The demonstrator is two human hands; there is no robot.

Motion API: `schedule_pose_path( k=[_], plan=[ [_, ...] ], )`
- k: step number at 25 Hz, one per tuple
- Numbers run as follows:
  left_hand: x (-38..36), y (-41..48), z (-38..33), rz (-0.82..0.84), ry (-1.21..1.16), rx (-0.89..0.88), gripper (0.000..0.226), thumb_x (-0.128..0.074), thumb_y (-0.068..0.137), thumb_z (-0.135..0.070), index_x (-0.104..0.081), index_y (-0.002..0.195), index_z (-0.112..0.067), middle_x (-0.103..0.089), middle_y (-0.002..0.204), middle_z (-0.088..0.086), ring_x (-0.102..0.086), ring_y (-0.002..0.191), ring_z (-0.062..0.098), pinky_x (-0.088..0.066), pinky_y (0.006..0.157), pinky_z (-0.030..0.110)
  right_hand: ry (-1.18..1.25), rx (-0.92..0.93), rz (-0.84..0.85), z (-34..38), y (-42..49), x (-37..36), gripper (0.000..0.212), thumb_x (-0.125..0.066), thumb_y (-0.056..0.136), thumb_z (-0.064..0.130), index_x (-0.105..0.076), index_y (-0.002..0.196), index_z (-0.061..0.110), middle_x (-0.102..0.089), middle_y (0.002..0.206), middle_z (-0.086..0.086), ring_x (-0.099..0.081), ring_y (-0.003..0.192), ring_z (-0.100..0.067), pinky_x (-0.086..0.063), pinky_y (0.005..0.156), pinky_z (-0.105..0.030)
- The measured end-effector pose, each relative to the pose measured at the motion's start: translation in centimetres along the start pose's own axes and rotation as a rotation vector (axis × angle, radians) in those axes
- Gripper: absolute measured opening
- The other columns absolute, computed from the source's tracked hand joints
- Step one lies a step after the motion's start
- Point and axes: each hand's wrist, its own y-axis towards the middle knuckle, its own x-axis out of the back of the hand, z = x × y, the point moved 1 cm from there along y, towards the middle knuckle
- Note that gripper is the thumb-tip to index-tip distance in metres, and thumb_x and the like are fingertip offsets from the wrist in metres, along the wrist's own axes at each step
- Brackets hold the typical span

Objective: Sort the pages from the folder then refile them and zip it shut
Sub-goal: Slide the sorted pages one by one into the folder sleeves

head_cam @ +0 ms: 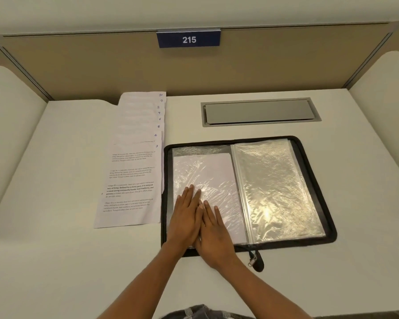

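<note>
A black zip folder (318,187) lies open on the white desk, with clear plastic sleeves on both sides. The left sleeve (207,176) holds a white page; the right sleeves (279,187) look shiny, and I cannot tell what they hold. My left hand (187,217) and my right hand (214,236) lie flat, side by side, fingers straight, pressing on the lower part of the left sleeve. The zip pull (255,261) hangs off the folder's front edge. Left of the folder lies a fanned stack of numbered pages (136,162), page 3 on top.
A grey cable hatch (260,111) is set into the desk behind the folder. Beige partition walls close in the back and both sides, with a blue sign (189,39) reading 215. Bare white desk (55,180) extends left of the pages.
</note>
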Motion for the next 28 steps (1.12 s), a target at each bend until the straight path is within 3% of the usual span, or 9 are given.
schedule_pose_path(
  k=[8,13,16,22,25,28],
  plan=[
    [0.5,-0.7,0.2,-0.027,-0.149,0.016,0.052,-0.030,0.114,-0.037,-0.022,0.164,-0.026,-0.008,0.172,-0.011,0.004,0.157,-0.003,-0.004,0.131,0.035,-0.053,0.085,-0.105,0.4,-0.7,-1.0,0.066,-0.037,0.110,0.040,-0.015,0.162,0.007,-0.022,0.167,-0.017,-0.012,0.158,-0.027,-0.013,0.126,-0.047],
    [3.5,-2.9,3.3,-0.197,-0.097,-0.005,0.052,-0.033,0.114,-0.035,-0.028,0.164,-0.022,-0.015,0.172,-0.008,-0.006,0.159,0.004,-0.005,0.130,0.030,0.307,-0.030,-0.230,2.7,1.4,-1.2,0.056,-0.042,0.107,0.041,-0.029,0.156,0.017,-0.048,0.154,-0.010,-0.045,0.144,-0.022,-0.036,0.121,-0.042],
    [5.4,-4.0,7.0,-0.250,-0.060,0.070,0.053,-0.032,0.113,-0.036,-0.029,0.164,-0.022,-0.017,0.172,-0.007,-0.007,0.159,0.005,-0.005,0.131,0.034,0.436,-0.167,-0.170,5.2,4.3,-0.5,0.050,-0.041,0.108,0.044,-0.043,0.151,0.019,-0.050,0.152,-0.003,-0.048,0.138,-0.017,-0.035,0.119,-0.030],
    [9.0,-5.1,13.9,-0.279,0.025,0.184,0.058,-0.028,0.111,-0.040,-0.020,0.166,-0.023,-0.007,0.175,-0.006,0.002,0.160,0.010,-0.001,0.131,0.039,0.544,-0.275,-0.180,8.7,9.6,-0.1,0.029,-0.049,0.106,0.037,-0.054,0.130,0.022,-0.059,0.122,0.005,-0.056,0.108,-0.011,-0.053,0.095,-0.029],
    [9.0,-5.0,15.1,-0.249,0.076,0.210,0.060,-0.024,0.111,-0.041,-0.016,0.167,-0.021,-0.003,0.175,-0.002,0.004,0.161,0.012,-0.002,0.132,0.042,0.565,-0.404,-0.234,9.9,10.7,-0.3,0.017,-0.059,0.102,0.032,-0.058,0.115,0.021,-0.058,0.104,0.007,-0.059,0.089,-0.011,-0.055,0.078,-0.026],
    [8.4,-5.0,15.3,-0.215,0.167,0.216,0.062,-0.022,0.110,-0.041,-0.014,0.167,-0.019,-0.003,0.175,0.001,0.004,0.161,0.014,-0.004,0.131,0.044,0.537,-0.475,-0.262,10.8,11.5,-0.4,0.012,-0.065,0.099,0.029,-0.059,0.106,0.021,-0.057,0.098,0.007,-0.058,0.083,-0.013,-0.055,0.074,-0.030]
  ],
)
